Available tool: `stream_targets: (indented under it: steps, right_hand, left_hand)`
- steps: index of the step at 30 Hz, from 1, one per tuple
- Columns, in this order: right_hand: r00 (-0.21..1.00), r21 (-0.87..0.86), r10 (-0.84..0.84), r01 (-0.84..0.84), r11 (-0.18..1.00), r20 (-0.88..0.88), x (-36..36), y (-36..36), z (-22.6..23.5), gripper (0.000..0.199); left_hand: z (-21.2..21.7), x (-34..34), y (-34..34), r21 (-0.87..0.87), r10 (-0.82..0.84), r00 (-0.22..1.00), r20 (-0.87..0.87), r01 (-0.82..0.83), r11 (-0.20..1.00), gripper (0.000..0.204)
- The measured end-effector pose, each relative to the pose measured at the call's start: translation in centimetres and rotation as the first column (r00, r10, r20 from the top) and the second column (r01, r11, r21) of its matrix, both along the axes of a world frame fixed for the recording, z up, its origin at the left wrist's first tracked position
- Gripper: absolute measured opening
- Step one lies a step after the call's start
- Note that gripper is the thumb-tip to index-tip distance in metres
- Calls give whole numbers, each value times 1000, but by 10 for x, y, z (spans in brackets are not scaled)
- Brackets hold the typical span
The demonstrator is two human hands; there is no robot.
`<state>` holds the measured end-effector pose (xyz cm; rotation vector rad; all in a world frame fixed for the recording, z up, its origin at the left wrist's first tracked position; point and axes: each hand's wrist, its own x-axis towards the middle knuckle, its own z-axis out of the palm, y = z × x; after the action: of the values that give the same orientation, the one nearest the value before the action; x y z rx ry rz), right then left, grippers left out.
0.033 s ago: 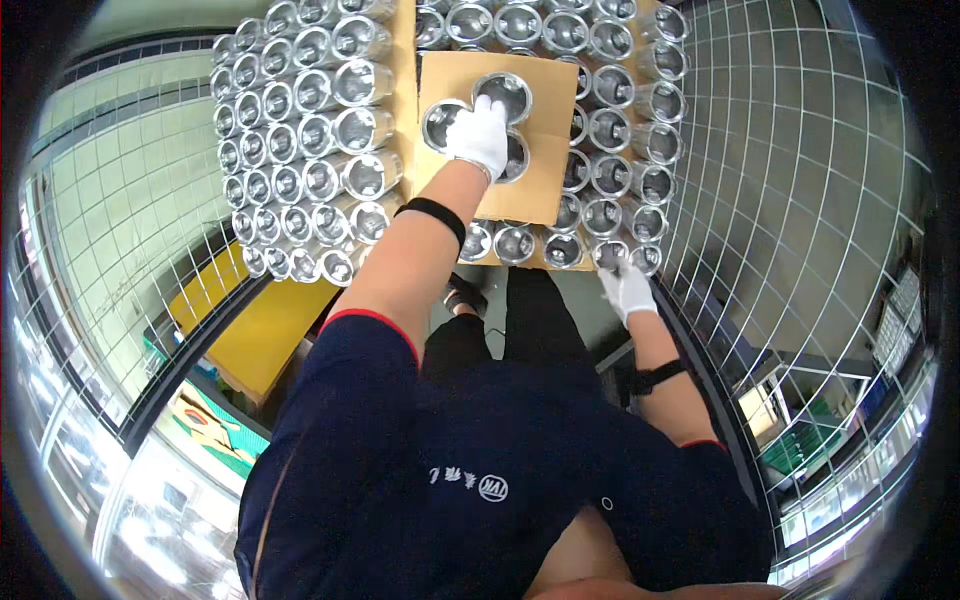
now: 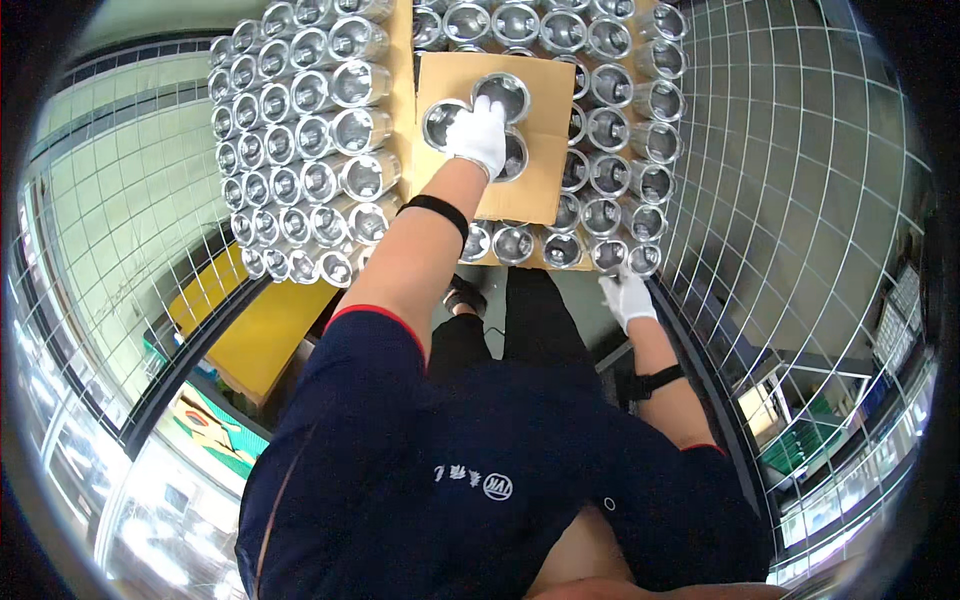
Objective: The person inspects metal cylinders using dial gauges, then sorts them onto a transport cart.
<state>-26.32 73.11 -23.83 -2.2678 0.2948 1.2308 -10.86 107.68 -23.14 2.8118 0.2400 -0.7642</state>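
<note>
My left hand [image 2: 476,138], in a white glove, reaches over three clear jars on a cardboard sheet [image 2: 545,165]. Its fingers are bent down among them, with fingertips at the mouth of the far jar [image 2: 501,96]. Beside the hand are the left jar [image 2: 438,126] and the right jar [image 2: 512,155], the latter partly covered by it. My right hand [image 2: 628,298], also gloved in white, is at the front edge of the stack, thumb and fingers apart. Its fingertips are at the base of a front-row jar [image 2: 608,254]; whether they touch it is unclear.
Rows of clear jars [image 2: 358,130] stand packed to the left, and more jars [image 2: 608,130] surround the cardboard at right and behind. Wire mesh panels [image 2: 760,150] rise on both sides. A yellow board [image 2: 235,320] lies low at the left.
My right hand has dropped slightly toward me from the front-row jar. My left hand stays at the three jars.
</note>
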Motion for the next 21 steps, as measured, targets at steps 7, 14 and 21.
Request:
stream_targets:
  steps: [7, 14, 21]
  right_hand:
    - [966, -136, -34, -2, 991, -258, -60, -21, 1, 49]
    - [966, -136, 106, -141, 981, -237, -62, -10, 11, 46]
    - [977, -145, 48, -79, 986, -206, -69, -7, 37, 52]
  left_hand:
    - [-11, -4, -8, 33, 48, 998, -29, -47, 998, 61]
    - [25, -7, 3, -36, -14, 994, -105, 10, 999, 92]
    - [61, -54, 43, -209, 0, 938, 346, 77, 975, 93]
